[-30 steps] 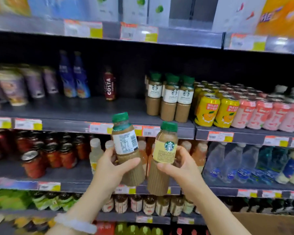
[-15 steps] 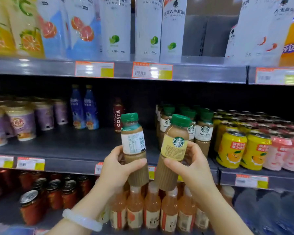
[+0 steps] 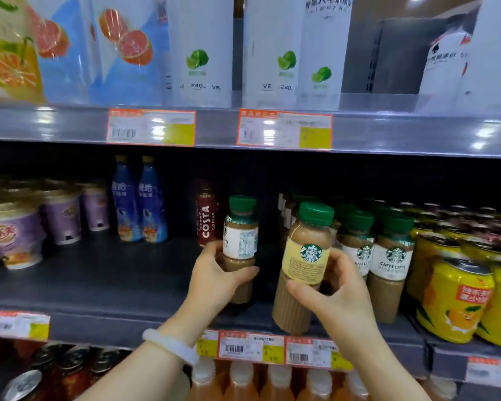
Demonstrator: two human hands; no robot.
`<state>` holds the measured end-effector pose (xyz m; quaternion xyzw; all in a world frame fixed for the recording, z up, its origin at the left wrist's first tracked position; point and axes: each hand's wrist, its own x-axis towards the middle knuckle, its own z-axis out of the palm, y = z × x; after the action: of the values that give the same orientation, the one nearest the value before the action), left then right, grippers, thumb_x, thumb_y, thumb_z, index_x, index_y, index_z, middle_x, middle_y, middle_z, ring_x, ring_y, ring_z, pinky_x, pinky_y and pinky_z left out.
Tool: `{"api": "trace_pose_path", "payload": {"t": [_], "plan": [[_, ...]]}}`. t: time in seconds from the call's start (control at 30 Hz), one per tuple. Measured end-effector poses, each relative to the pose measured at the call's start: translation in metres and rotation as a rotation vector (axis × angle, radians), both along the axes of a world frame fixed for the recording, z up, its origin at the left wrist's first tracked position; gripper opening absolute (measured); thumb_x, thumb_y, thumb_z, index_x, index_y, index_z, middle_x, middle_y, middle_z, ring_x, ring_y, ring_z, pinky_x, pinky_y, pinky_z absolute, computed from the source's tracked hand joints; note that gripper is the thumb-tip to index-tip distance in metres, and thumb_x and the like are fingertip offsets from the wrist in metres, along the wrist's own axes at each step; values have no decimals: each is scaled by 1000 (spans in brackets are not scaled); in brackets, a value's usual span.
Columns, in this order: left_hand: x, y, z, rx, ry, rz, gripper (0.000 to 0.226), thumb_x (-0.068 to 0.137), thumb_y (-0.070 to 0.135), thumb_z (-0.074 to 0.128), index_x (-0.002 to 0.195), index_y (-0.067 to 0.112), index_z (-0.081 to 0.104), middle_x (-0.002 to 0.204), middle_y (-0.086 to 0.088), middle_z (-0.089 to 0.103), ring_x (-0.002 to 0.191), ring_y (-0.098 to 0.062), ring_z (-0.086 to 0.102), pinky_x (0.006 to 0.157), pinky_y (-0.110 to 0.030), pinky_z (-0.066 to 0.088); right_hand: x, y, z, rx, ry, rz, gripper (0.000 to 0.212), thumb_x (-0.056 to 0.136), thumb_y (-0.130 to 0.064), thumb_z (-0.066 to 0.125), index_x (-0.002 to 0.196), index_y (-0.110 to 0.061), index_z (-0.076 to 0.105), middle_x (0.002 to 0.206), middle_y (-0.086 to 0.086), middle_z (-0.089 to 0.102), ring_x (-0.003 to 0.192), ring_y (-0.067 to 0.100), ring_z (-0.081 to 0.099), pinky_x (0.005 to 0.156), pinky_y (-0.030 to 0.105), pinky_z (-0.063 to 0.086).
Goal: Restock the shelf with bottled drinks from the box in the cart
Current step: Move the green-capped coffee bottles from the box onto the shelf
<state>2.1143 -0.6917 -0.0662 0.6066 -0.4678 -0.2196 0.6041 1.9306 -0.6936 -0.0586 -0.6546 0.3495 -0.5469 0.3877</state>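
My left hand [image 3: 217, 277] grips a green-capped coffee bottle [image 3: 240, 241] with a white label, held upright over the dark middle shelf [image 3: 113, 287], beside a red Costa bottle [image 3: 206, 217]. My right hand [image 3: 334, 293] grips a second coffee bottle [image 3: 305, 261] with a yellow label and green cap, tilted slightly at the shelf's front edge. It is just left of a row of matching latte bottles [image 3: 388, 264] standing on the shelf. The box and cart are out of view.
Yellow orange-drink cans [image 3: 457, 305] fill the shelf at right. Two blue bottles [image 3: 139, 204] and purple cups [image 3: 15, 235] stand at left. Tall white and blue packs [image 3: 197, 50] line the shelf above. Peach-coloured bottles [image 3: 275, 380] and jars sit on the shelf below.
Both hands have carried their bottles up and forward to the middle shelf. The left bottle has gone in over the shelf; the right one has reached the front edge.
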Motion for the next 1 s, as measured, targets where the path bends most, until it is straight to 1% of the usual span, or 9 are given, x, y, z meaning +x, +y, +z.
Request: {"api": "trace_pose_path", "payload": {"t": [0.07,0.13,0.3,0.53,0.63,0.8,0.87,0.93,1.0], "plan": [[3,-14,-3,10,12,0,58,59,10,86,105,20,52,97,0,67,89,-15,64,83,-35,53,4,-5,-3,1,4,-40,47,66,-2,80,95,-30,55,87,-11,69,79,-8,63,65,11,50],[3,-26,-5,8,7,-8,56,59,11,86,102,21,51,94,3,65,89,-16,64,82,-33,52,8,-7,-4,-1,9,-72,48,65,-2,80,95,-30,54,88,-11,68,79,-10,62,64,7,49],[1,-47,-6,68,-32,-56,56,63,16,84,104,25,47,86,13,58,87,-13,61,71,-20,45,23,-10,-8,18,17,-83,50,66,2,79,97,-28,54,92,-8,68,82,-7,64,66,7,50],[-3,-63,-2,168,-69,-96,58,66,29,81,106,23,40,100,5,60,90,-15,58,74,-24,44,37,-13,-12,3,67,-133,53,65,-4,81,102,-30,52,94,-13,68,86,-9,62,69,4,47],[3,-64,-4,178,-54,-181,60,68,24,80,108,25,36,100,6,58,89,-12,57,71,-20,42,39,-18,-20,4,94,-160,56,64,-7,82,106,-29,52,98,-11,67,88,-6,62,72,8,50],[24,-66,-10,226,-74,-323,62,71,2,72,119,25,41,107,4,60,99,-13,58,81,-25,48,41,-22,-26,20,89,-186,57,65,-9,82,106,-34,50,101,-12,66,92,-5,62,76,17,53],[27,-69,-10,225,-112,-327,60,69,6,77,117,25,45,108,3,61,101,-14,59,85,-27,49,41,-23,-27,17,97,-185,57,66,-11,81,106,-36,50,103,-13,66,94,-4,62,78,20,52],[26,-73,-8,217,-138,-316,61,66,10,81,116,22,48,109,1,64,102,-16,61,91,-34,51,41,-24,-29,13,93,-183,58,66,-11,81,107,-37,50,103,-13,66,95,-5,61,77,18,52],[22,-79,-8,218,-152,-301,60,64,13,83,113,20,50,107,0,66,101,-18,62,92,-39,52,41,-24,-31,16,84,-182,59,67,-11,81,107,-39,49,104,-13,66,96,-5,61,78,16,53]]}}
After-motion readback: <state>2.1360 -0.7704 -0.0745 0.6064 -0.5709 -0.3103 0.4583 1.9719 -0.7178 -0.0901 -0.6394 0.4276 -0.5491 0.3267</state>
